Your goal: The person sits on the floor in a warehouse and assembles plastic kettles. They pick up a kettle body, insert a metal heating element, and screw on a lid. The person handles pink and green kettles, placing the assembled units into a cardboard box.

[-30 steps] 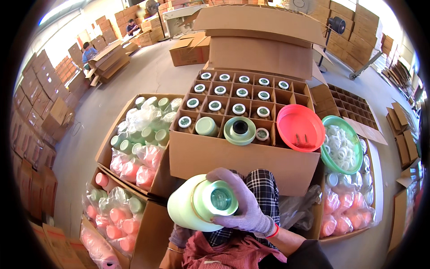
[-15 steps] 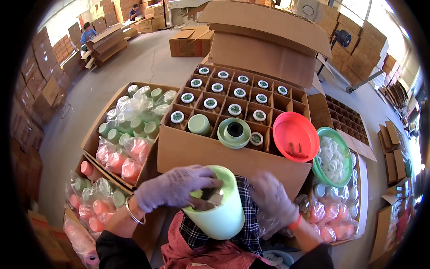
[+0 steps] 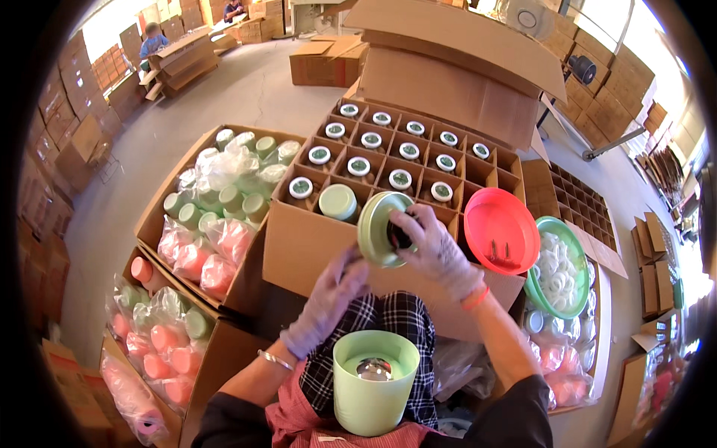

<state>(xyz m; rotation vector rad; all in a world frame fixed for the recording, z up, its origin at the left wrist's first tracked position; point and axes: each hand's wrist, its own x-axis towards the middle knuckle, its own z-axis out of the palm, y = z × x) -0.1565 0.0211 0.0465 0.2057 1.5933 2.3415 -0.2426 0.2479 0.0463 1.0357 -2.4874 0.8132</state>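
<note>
My gloved right hand point(image 3: 442, 257) grips a pale green round lid point(image 3: 372, 233) by its black centre piece, tipped on edge above the front of the divided carton point(image 3: 328, 250). My gloved left hand point(image 3: 332, 295) is just below and left of the lid, its fingers loosely spread and slightly blurred, holding nothing. Between my thighs stands a pale green cylindrical container point(image 3: 373, 407), upright, with a shiny silver dome point(image 3: 374, 369) inside. In the carton's cells are several white-rimmed tops with green centres point(image 3: 358, 166) and one pale green lidded piece point(image 3: 337, 201).
A red basin point(image 3: 499, 213) with two screws sits on the carton's right corner. Beside it is a green basket point(image 3: 532, 291) of white rings. Left are boxes of bagged green and pink containers point(image 3: 190, 257). Two people point(image 3: 153, 45) are at the far left.
My left hand has left the green container, which now stands lower in my lap. My right hand has moved up and left, grasped the lid's black centre and tilted the lid off the carton.
</note>
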